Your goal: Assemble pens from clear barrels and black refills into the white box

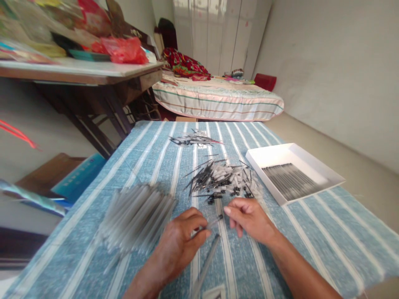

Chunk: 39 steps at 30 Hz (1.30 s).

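My left hand (pixel 187 232) pinches a slim translucent pen barrel (pixel 213 222) that has a black tip at its right end. Just right of that tip, my right hand (pixel 246 218) has thumb and forefinger pressed together; anything between them is too small to make out. Below the left hand, another greyish pen barrel (pixel 207 261) lies on the striped cloth. Beyond both hands spreads a loose heap of small pen parts (pixel 224 176), with thin black sticks and whitish caps. To the left lies a blurred pile of grey translucent tubes (pixel 140 216).
A white open box (pixel 268 178) at the right holds a row of dark-tipped pens (pixel 289 180). Farther back on the blue striped tablecloth (pixel 156 166) is a smaller bunch of thin black sticks (pixel 196 139). A cluttered side table (pixel 93 74) stands at left, a bed (pixel 218 99) behind.
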Available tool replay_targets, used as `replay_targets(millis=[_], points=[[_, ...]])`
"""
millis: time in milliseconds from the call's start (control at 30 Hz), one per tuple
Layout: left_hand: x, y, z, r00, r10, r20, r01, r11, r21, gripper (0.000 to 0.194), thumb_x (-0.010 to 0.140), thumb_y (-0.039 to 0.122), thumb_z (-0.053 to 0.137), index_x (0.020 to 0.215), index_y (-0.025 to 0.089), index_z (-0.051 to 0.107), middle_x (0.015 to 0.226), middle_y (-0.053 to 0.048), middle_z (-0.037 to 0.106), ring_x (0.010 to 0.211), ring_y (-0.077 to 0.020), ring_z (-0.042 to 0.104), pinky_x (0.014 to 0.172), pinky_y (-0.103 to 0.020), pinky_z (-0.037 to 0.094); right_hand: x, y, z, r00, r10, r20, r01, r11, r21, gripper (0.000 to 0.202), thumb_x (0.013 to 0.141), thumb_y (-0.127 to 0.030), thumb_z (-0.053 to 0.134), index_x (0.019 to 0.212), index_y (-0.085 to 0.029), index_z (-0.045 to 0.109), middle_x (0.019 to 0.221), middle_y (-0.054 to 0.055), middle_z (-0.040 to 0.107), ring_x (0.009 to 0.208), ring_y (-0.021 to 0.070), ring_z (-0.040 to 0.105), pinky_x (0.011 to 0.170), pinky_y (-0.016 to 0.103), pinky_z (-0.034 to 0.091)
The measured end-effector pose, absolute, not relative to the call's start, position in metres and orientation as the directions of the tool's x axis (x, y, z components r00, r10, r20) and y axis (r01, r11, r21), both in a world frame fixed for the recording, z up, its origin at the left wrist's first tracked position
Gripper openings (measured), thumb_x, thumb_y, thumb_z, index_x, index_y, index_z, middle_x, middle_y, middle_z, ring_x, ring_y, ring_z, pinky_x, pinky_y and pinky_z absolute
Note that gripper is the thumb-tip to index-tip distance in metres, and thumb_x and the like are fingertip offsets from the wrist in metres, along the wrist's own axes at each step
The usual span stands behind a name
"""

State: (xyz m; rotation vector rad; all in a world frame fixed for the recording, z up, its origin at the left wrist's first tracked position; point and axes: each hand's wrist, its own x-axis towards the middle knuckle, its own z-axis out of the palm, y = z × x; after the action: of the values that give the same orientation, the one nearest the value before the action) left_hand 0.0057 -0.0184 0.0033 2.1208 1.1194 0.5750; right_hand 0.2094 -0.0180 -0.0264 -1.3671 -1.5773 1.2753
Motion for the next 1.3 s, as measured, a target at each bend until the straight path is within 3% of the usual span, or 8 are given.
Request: replay_targets(millis=[100,233,367,500,667,800,1300], points=[[0.004,-0.017,0.005,0.405,0.91,0.084,0.529,-0.308,0.79,0.015,0.078,0.024,0.055,0.065,0.017,0.057,0.068,0.001,0.054,0.063,-0.0129,0.051,0.061,-0.024,0.039,0.221,-0.006,-0.031,-0.048,0.998,0.049,0.598,0.068,-0.799,0.016,0.08,-0.032,0.051,0.074,-0.019,0.059,0.05,-0.005,0.052,0.043,0.0093,0.047,0.045,0.02,0.035],[0.002,-0.015,0.0,0.221,0.974,-0.04,0.391,-0.051,0.919,0.016,0.073,0.031,0.06,0.066,0.017,0.058,0.056,0.004,0.049,0.053,-0.0109,0.045,0.049,-0.022,0.034,0.226,0.004,-0.03,-0.063,0.992,0.114,0.891,0.107,-0.442,0.018,0.082,-0.025,0.047,0.083,-0.021,0.064,0.065,0.0,0.064,0.062,0.0149,0.058,0.059,0.024,0.038],[0.004,-0.014,-0.001,0.121,0.985,-0.119,0.225,0.09,0.97,0.02,0.068,0.034,0.065,0.063,0.017,0.057,0.051,0.006,0.046,0.049,-0.0087,0.04,0.045,-0.02,0.03,0.218,0.009,-0.022,-0.127,0.992,0.029,0.981,0.129,-0.143,0.022,0.085,-0.02,0.042,0.088,-0.02,0.064,0.082,0.007,0.07,0.076,0.0197,0.063,0.062,0.026,0.039],[0.006,-0.014,0.004,0.036,0.989,-0.143,0.104,0.139,0.985,0.02,0.067,0.033,0.067,0.063,0.016,0.056,0.051,0.007,0.046,0.048,-0.0075,0.038,0.045,-0.019,0.03,0.211,0.016,-0.018,-0.124,0.988,-0.086,0.992,0.125,0.001,0.024,0.085,-0.017,0.04,0.09,-0.017,0.063,0.086,0.012,0.07,0.08,0.0232,0.064,0.063,0.028,0.042],[0.003,-0.012,0.0,0.035,0.984,-0.177,0.0,0.177,0.984,0.019,0.069,0.032,0.066,0.065,0.016,0.058,0.048,0.006,0.048,0.045,-0.0061,0.037,0.041,-0.017,0.026,0.209,0.021,-0.019,-0.137,0.98,-0.146,0.986,0.15,0.079,0.029,0.086,-0.016,0.035,0.088,-0.013,0.064,0.085,0.017,0.069,0.081,0.0265,0.065,0.065,0.031,0.044],[0.001,-0.011,-0.004,0.031,0.985,-0.167,-0.063,0.169,0.984,0.017,0.072,0.031,0.066,0.066,0.015,0.06,0.055,0.004,0.055,0.046,-0.005,0.04,0.042,-0.016,0.029,0.209,0.022,-0.02,-0.138,0.978,-0.153,0.985,0.153,0.086,0.027,0.084,-0.016,0.037,0.086,-0.014,0.065,0.082,0.015,0.07,0.08,0.026,0.065,0.066,0.031,0.045],[0.001,-0.01,-0.007,-0.014,0.986,-0.169,-0.197,0.163,0.967,0.018,0.071,0.028,0.067,0.063,0.014,0.06,0.055,0.003,0.055,0.044,-0.004,0.041,0.041,-0.016,0.029,0.215,0.019,-0.026,-0.125,0.985,-0.117,0.988,0.134,0.077,0.024,0.086,-0.022,0.038,0.088,-0.019,0.062,0.082,0.01,0.07,0.08,0.0249,0.065,0.063,0.029,0.042]])
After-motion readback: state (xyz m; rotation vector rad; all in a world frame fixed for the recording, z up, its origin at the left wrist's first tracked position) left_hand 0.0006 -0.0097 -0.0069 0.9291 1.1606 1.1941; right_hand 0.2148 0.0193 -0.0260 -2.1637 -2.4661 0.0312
